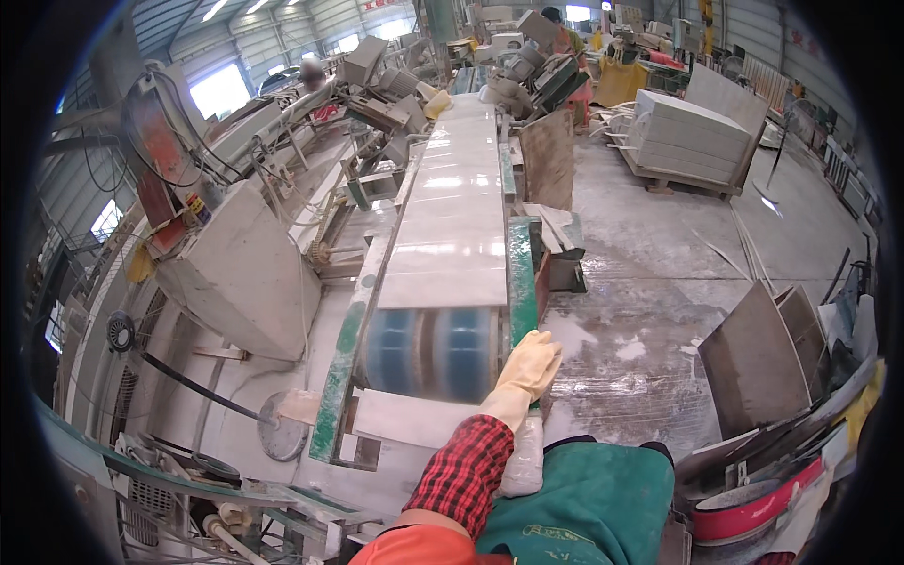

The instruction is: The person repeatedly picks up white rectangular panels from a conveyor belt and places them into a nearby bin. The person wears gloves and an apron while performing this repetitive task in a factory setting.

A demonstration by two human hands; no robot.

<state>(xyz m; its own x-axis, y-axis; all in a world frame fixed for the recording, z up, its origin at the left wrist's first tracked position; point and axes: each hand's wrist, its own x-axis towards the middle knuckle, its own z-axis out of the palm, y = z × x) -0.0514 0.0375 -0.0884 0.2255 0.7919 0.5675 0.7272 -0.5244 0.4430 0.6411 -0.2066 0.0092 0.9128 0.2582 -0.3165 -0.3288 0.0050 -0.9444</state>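
Note:
My left hand (530,365), in a cream rubber glove, lies on the right side rail of a conveyor frame. The fingers are curled round the green rail (523,282), beside the roller. A red and black checked cuff covers the forearm. Left of the hand, a roller (428,350) with two blue bands looks blurred. Pale, glossy slabs (450,235) lie in a row on the conveyor behind it. Below the roller is another pale slab (405,417). A pale, wrapped-looking piece (523,461) lies under my forearm. My right hand is out of view.
A stack of white slabs (692,141) sits on a pallet at the far right. Brown boards (758,358) lean nearer. Motors (537,80) flank the conveyor's far end, where a person (570,42) stands. On the left are a stone-like block (250,268) and a black hose (202,384).

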